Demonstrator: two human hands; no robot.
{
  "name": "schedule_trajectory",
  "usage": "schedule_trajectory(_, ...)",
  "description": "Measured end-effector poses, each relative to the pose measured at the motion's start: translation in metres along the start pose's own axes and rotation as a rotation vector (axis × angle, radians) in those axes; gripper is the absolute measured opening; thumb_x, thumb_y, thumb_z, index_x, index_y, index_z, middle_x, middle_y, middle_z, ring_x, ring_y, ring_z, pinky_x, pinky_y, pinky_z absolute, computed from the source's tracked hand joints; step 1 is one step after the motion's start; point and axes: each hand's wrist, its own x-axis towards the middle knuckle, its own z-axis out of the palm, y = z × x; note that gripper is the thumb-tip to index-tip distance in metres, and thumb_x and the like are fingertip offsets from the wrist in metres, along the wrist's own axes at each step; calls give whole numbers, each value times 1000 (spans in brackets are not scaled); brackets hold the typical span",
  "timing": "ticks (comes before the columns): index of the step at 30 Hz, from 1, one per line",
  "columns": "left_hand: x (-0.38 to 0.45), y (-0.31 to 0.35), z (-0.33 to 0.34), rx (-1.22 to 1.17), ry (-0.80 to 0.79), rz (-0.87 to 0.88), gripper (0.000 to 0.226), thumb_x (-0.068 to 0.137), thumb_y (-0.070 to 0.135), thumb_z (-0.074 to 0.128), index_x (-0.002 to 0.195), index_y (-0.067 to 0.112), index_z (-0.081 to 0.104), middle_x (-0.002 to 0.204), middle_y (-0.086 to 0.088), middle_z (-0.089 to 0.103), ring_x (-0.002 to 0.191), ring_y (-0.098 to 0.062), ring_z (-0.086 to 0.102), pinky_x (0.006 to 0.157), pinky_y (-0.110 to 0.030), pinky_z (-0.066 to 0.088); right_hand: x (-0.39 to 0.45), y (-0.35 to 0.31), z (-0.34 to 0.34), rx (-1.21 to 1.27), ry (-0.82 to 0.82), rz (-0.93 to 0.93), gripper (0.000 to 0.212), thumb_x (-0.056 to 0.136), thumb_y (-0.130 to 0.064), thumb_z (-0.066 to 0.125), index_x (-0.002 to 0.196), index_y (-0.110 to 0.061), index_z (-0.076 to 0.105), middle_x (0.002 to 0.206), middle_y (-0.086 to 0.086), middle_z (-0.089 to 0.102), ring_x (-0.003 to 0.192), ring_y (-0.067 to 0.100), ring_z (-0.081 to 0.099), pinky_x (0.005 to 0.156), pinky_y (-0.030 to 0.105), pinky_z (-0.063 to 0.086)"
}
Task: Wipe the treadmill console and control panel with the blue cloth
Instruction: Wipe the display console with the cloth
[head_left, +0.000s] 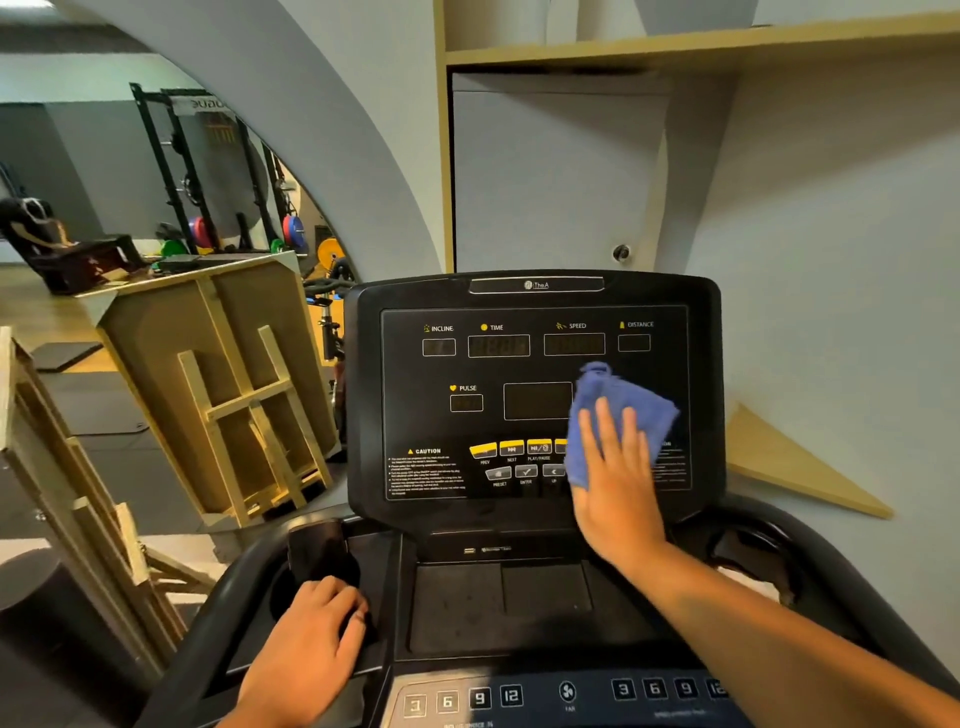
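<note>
The black treadmill console (535, 312) fills the centre, its dark display panel showing INCLINE, TIME, SPEED, DISTANCE and PULSE windows above yellow and grey buttons (511, 448). My right hand (615, 478) lies flat with straight fingers on the blue cloth (623, 397), pressing it onto the panel's right side over the buttons there. The cloth hides part of the button row and the text to its right. My left hand (311, 649) rests on the lower left of the console, fingers curved over the edge beside the cup holder (317, 551). The lower control panel (566, 693) with numbered keys sits at the bottom.
A grey wall with a wooden shelf (696, 47) and a cabinet door (556, 171) rises behind the console. Wooden frames and boards (234, 395) lean at the left. A gym rack with weight plates (208, 171) shows beyond the arch. A right cup holder (748, 551) sits on the console.
</note>
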Motion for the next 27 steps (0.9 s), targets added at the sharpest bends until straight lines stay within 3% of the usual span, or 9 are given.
schedule_trajectory(4, 3, 3, -3, 2, 10, -3, 10, 103, 43, 46, 107, 48, 54, 114, 24, 49, 109, 1, 43, 89, -19, 36, 38, 23, -24, 6, -4, -145, 88, 88, -21, 57, 161, -22, 7, 169, 7, 7, 154, 36, -1, 124, 54, 10)
schedule_trajectory(7, 3, 9, -5, 11, 18, -4, 17, 104, 42, 44, 112, 44, 59, 114, 24, 49, 108, 1, 43, 91, -19, 37, 38, 68, -39, 42, 92, 174, 84, 88, -11, 58, 160, -14, 15, 167, 14, 15, 153, 38, 7, 121, 58, 18)
schedule_trajectory(9, 1, 12, -5, 11, 18, -4, 19, 104, 41, 42, 113, 43, 59, 114, 23, 49, 108, 1, 44, 90, -20, 38, 14, 73, -35, 14, 80, 247, 89, 88, -11, 64, 161, -12, 12, 168, 15, 11, 154, 38, 2, 122, 59, 17)
schedule_trajectory(13, -3, 11, -6, -9, 5, -24, 19, 105, 41, 40, 111, 43, 58, 112, 21, 48, 104, 0, 45, 86, -21, 42, -23, 28, -14, 4, -40, -30, 95, 85, -19, 70, 161, -16, 14, 168, 10, 6, 154, 38, -2, 122, 59, 14)
schedule_trajectory(16, -5, 11, -5, -19, 3, -29, 19, 104, 41, 40, 109, 41, 59, 111, 21, 47, 102, 0, 46, 85, -22, 44, 2, 6, -14, -1, -67, -228, 91, 87, -23, 67, 160, -20, 14, 169, 6, 9, 155, 34, -2, 124, 54, 12)
schedule_trajectory(18, -6, 10, -6, -14, 8, -31, 19, 104, 42, 40, 108, 41, 59, 110, 22, 47, 101, 0, 47, 85, -22, 46, 28, 11, -24, 5, -46, -173, 88, 89, -21, 65, 160, -20, 14, 168, 6, 11, 155, 33, 1, 124, 53, 13)
schedule_trajectory(23, -4, 8, -5, -27, 4, -22, 17, 104, 41, 41, 106, 40, 58, 108, 21, 46, 100, 0, 49, 86, -23, 47, 21, 62, -37, 46, 43, 199, 86, 88, -9, 66, 160, -11, 19, 167, 14, 13, 154, 38, 5, 121, 59, 18)
schedule_trajectory(25, -3, 9, -5, -35, 6, -14, 18, 105, 41, 41, 108, 39, 59, 109, 21, 46, 101, -1, 49, 86, -23, 46, -8, 57, -28, 33, 31, 238, 89, 85, -8, 68, 159, -9, 19, 167, 16, 15, 153, 41, 6, 120, 61, 21)
schedule_trajectory(27, -4, 8, -4, -44, 14, -8, 18, 105, 40, 41, 107, 37, 59, 109, 19, 47, 101, -2, 50, 86, -23, 45, -29, 33, -18, 23, -35, 144, 92, 84, -11, 70, 160, -11, 18, 167, 14, 13, 153, 40, 4, 121, 61, 19)
